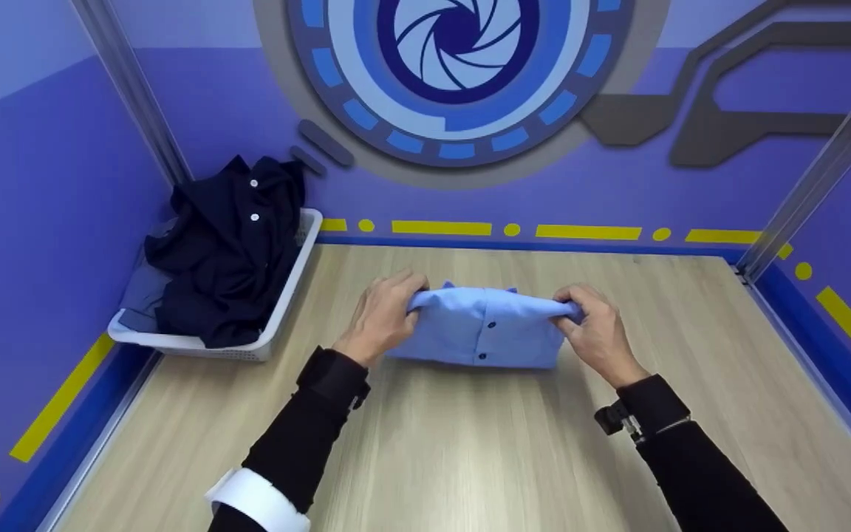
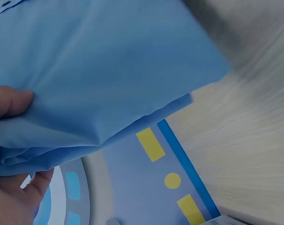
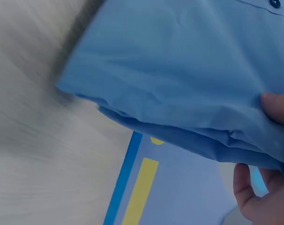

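A folded light-blue shirt (image 1: pixel 518 336) with dark buttons down its front is held up over the wooden table by both hands. My left hand (image 1: pixel 387 314) grips its upper left corner, thumb on the near side and fingers behind. At the upper right corner, my right hand (image 1: pixel 594 329) pinches the cloth in the same way. Both wrist views show the layered folds of the shirt (image 2: pixel 109 65) between thumb and fingers. In the right wrist view a dark button shows near the top of the shirt (image 3: pixel 179 61).
A white plastic basket (image 1: pixel 289 314) stands at the back left, heaped with dark navy garments (image 1: pixel 230 251) that have white buttons. Blue-purple printed walls (image 1: pixel 425 199) enclose the wooden tabletop (image 1: pixel 470 458) at the back and sides. Metal posts (image 1: pixel 813 166) rise at the corners.
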The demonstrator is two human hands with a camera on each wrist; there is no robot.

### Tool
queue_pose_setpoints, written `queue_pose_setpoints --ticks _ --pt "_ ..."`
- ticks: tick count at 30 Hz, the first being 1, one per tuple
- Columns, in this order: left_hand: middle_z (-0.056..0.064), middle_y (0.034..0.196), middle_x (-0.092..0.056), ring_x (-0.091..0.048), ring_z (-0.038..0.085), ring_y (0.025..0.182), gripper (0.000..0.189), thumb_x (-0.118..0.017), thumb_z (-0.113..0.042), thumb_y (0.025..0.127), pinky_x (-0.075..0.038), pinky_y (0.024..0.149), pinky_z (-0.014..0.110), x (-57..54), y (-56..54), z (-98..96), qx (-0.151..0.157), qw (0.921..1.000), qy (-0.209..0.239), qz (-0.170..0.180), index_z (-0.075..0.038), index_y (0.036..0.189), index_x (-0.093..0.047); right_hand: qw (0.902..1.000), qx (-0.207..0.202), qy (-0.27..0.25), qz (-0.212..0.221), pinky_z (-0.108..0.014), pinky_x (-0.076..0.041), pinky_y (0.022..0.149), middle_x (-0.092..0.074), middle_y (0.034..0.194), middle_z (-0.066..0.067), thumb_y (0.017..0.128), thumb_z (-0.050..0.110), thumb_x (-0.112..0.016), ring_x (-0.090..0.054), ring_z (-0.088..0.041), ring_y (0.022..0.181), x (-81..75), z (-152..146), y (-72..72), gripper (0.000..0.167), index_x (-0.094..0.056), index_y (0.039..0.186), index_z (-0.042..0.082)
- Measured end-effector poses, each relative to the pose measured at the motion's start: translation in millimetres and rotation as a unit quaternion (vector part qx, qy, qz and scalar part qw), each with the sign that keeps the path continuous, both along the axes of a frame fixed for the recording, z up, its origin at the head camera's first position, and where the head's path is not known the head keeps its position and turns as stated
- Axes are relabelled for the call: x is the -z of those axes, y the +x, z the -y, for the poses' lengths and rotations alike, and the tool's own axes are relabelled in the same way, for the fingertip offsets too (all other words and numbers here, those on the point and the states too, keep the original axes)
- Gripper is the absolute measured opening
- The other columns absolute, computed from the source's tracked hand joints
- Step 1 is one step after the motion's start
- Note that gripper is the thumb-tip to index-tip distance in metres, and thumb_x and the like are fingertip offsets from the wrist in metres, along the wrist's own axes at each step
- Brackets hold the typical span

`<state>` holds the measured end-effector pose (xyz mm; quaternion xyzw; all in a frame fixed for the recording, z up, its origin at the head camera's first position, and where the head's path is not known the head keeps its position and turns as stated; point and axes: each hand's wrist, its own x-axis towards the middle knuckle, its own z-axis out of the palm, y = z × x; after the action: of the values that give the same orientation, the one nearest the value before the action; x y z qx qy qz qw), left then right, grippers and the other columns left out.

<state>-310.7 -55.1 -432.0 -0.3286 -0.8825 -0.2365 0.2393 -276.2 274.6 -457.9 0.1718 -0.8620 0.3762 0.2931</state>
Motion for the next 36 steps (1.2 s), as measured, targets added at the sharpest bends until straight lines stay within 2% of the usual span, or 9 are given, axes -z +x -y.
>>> queue_pose_setpoints --ticks 4,8,13,21,26,30,36 --pt "0.006 0.092 -0.064 -0.065 0.024 0.086 0.028 -0.079 0.008 0.080 -0.050 0.080 0.043 11.7 3.6 2.7 -0.001 0.9987 -0.029 -0.041 -0.008 0.099 -0.065 0.9988 -0.013 0.011 -0.047 -0.025 -0.045 0.083 -0.069 0.094 -0.008 0.072 -0.019 -0.080 -0.062 -0.024 0.091 10.7 1.7 3.9 0.031 -0.066 0.090 0.002" --pt "0.004 0.091 -0.062 -0.064 0.023 0.086 0.029 -0.079 0.006 0.081 -0.048 0.081 0.041 25.8 13.4 7.7 0.006 0.9958 -0.055 -0.072 -0.010 0.100 -0.066 0.9975 -0.025 0.027 -0.061 -0.028 -0.045 0.083 -0.069 0.094 -0.006 0.068 -0.022 -0.081 -0.062 -0.024 0.091 21.9 3.3 15.4 0.036 -0.065 0.089 0.003" --pt "0.003 0.091 -0.060 -0.064 0.023 0.086 0.032 -0.080 0.008 0.079 -0.047 0.080 0.039 37.2 33.6 14.7 0.024 0.9937 -0.065 -0.088 -0.011 0.100 -0.063 0.9961 -0.041 0.048 -0.062 -0.034 -0.041 0.086 -0.068 0.094 -0.006 0.064 -0.024 -0.082 -0.061 -0.025 0.092 30.0 3.3 31.3 0.041 -0.064 0.088 0.004" --pt "0.001 0.089 -0.056 -0.058 0.022 0.082 0.037 -0.075 0.011 0.069 -0.043 0.074 0.036 60.8 64.7 22.1 0.058 0.9883 -0.082 -0.115 -0.011 0.093 -0.057 0.9868 -0.081 0.115 -0.079 -0.031 -0.037 0.081 -0.063 0.093 0.000 0.047 -0.027 -0.074 -0.057 -0.019 0.089 45.9 -1.6 60.3 0.055 -0.061 0.088 0.008" --pt "0.000 0.088 -0.054 -0.055 0.021 0.082 0.035 -0.070 0.011 0.068 -0.041 0.073 0.035 75.1 80.6 23.4 0.068 0.9852 -0.099 -0.123 -0.012 0.091 -0.058 0.9799 -0.093 0.158 -0.077 -0.029 -0.036 0.078 -0.059 0.093 0.005 0.040 -0.024 -0.083 -0.053 -0.015 0.090 59.5 -5.6 78.7 0.063 -0.058 0.088 0.010" --pt "0.000 0.089 -0.054 -0.053 0.020 0.081 0.032 -0.069 0.009 0.069 -0.041 0.073 0.034 87.8 93.8 25.4 0.069 0.9829 -0.117 -0.124 -0.012 0.091 -0.059 0.9761 -0.107 0.177 -0.066 -0.029 -0.037 0.077 -0.056 0.092 0.006 0.040 -0.022 -0.084 -0.050 -0.013 0.089 71.8 -7.7 90.9 0.063 -0.058 0.087 0.011" --pt "0.000 0.090 -0.054 -0.052 0.019 0.081 0.028 -0.066 0.007 0.071 -0.044 0.074 0.034 104.2 111.6 28.1 0.076 0.9826 -0.136 -0.101 -0.013 0.091 -0.060 0.9690 -0.125 0.207 -0.051 -0.027 -0.033 0.074 -0.053 0.092 0.008 0.043 -0.019 -0.084 -0.045 -0.009 0.085 84.2 -9.4 106.1 0.061 -0.056 0.087 0.013"
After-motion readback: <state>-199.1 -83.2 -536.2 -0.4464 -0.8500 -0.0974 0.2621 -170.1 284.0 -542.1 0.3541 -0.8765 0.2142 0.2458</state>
